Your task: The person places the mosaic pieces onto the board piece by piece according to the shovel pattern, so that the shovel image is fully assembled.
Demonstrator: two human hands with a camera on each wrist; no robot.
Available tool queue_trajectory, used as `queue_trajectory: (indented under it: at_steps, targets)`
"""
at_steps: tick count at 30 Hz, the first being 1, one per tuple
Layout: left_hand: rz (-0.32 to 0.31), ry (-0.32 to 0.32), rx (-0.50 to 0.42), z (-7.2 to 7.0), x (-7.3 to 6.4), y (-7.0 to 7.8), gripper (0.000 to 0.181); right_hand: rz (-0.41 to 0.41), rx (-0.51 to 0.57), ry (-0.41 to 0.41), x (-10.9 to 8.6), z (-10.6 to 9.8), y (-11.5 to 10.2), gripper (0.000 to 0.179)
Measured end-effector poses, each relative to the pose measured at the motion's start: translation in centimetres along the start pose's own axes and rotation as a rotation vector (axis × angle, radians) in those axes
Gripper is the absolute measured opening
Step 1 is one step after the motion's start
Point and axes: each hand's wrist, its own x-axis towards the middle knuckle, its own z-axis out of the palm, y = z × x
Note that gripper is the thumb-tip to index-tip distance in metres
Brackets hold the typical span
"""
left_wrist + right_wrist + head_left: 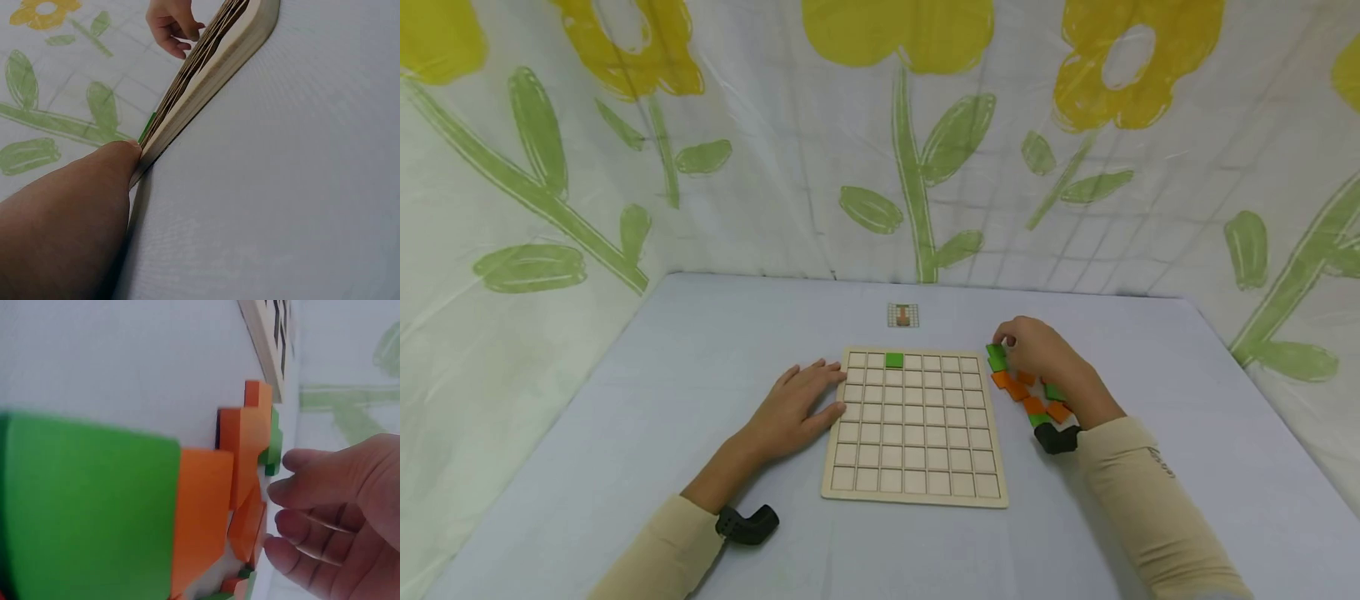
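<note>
A square wooden grid board (913, 425) lies on the table, with one green tile (894, 360) in a cell of its far row. My left hand (797, 408) rests against the board's left edge, fingers extended. At the board's right, my right hand (1045, 348) is over a loose group of tiles, its fingers bent beside the green tiles (996, 364). The right wrist view shows these fingers (294, 487) loosely curled, with no tile visible between them. Orange tiles (1017, 390) and more green ones lie under and near this hand, which partly covers them.
Beyond the board lies a small picture card (903, 315) with a grid and an orange and brown figure. A white curtain (760, 167) with painted yellow flowers hangs behind the pale table (737, 333). Each wrist wears a black band.
</note>
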Motion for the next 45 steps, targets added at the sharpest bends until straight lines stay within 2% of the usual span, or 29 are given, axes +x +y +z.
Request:
queue_trajectory:
  at_steps: [4,14,25,45]
  targets:
    - [0.000,0.000,-0.003,-0.1,0.0,0.1,0.052,0.019,0.025,-0.010,0.1,0.1,0.8,0.037]
    - [0.008,0.021,-0.010,0.1,0.0,0.0,0.050,-0.030,0.010,0.012,0.4,0.2,1.0,0.036]
    - [-0.007,0.007,-0.019,0.1,-0.2,0.1,0.050,-0.058,0.031,-0.020,0.4,0.2,1.4,0.029]
    - [-0.009,0.004,-0.012,0.0,-0.1,0.1,0.050,-0.114,0.021,-0.004,0.7,0.2,-0.8,0.029]
